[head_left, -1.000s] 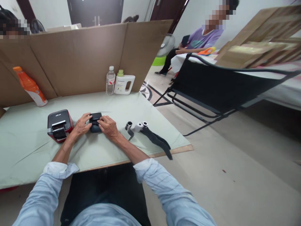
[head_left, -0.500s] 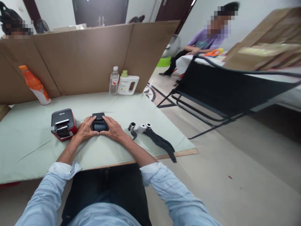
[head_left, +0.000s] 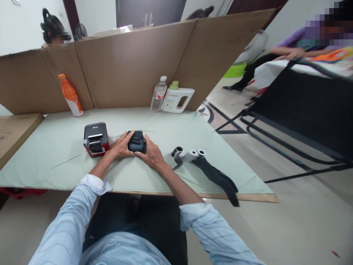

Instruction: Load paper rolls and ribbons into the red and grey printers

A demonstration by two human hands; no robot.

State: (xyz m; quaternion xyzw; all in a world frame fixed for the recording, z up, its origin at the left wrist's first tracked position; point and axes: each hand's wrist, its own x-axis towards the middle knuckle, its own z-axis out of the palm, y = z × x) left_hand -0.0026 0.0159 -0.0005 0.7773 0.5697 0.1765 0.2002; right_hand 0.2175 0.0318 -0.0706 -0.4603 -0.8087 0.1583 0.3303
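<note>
A small black box-shaped device (head_left: pixel 136 141) rests on the green-covered table between my hands; its exact kind is not clear. My left hand (head_left: pixel 123 145) grips its left side, with a finger over the top corner and the thumb along the near edge. Against the right side lies my right hand (head_left: pixel 152 151), fingers along the edge and thumb at the near end. Just left of my left hand stands a red and black label printer (head_left: pixel 96 139) with a dark strip at its front. To the right are small rolls (head_left: pixel 190 155) with black strips (head_left: pixel 217 176) trailing over the table's front edge.
A cardboard screen (head_left: pixel 132 70) borders the table's back. Before it stand an orange bottle (head_left: pixel 71 96), a clear water bottle (head_left: pixel 159 95) and a white jug (head_left: pixel 176 98). A flat carton (head_left: pixel 19 132) lies at left. At right are a black folding chair (head_left: pixel 306 114) and a seated person.
The view has swung left, so everything sits further right in the picture. Both hands stay around the black device, my right fingers having shifted slightly down its side.
</note>
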